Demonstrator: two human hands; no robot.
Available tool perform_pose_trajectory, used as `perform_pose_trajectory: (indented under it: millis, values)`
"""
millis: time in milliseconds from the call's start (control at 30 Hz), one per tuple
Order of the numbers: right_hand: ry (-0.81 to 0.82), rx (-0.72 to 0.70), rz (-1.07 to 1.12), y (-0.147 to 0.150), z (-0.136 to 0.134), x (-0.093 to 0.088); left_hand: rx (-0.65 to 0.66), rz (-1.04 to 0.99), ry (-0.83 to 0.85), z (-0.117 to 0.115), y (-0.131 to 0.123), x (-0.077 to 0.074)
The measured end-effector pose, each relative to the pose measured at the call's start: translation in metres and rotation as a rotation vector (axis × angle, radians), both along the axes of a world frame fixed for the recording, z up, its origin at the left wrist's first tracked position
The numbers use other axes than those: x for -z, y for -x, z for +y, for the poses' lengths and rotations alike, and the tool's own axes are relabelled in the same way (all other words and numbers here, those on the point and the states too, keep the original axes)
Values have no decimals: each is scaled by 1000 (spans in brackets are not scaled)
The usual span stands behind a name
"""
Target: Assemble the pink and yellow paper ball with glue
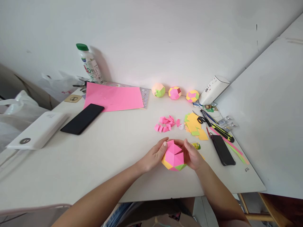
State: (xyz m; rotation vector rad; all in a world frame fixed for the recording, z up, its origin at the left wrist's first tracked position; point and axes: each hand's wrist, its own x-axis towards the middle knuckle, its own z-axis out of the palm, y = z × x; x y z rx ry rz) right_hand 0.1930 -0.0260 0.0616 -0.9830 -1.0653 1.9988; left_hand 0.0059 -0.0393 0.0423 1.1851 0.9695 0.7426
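Observation:
Between my two hands, over the front of the white table, is a faceted paper ball (174,157) with pink, orange and green faces. A gap shows between two of its pink pieces on the right side. My left hand (153,156) is closed on its left side, thumb on the upper pink face. My right hand (192,156) grips the right side, its fingers partly hidden behind the ball. Just beyond lie several small folded pink paper pieces (167,122). A yellow-green glue stick (196,146) lies by my right hand, partly covered.
Three finished-looking paper balls (175,92) line the wall. Orange and green paper squares (194,123), scissors (201,119), a cutter (222,132) and a dark phone case (222,149) lie right. Left are a pink sheet (113,97), phone (82,119), white power bank (39,130) and bottle (90,64).

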Motion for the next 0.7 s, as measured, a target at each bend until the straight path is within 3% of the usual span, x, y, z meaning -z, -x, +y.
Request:
perform_pose_trajectory:
  millis: [333, 467, 700]
  values:
    - [-10, -175, 64, -4, 2, -1, 2, -281, 262, 0, -3, -9]
    - [-16, -146, 55, -5, 1, -1, 35, -426, 279, 0, -8, -7]
    - [-32, -44, 27, -3, 2, 2, -15, -468, 538, 6, -7, -8]
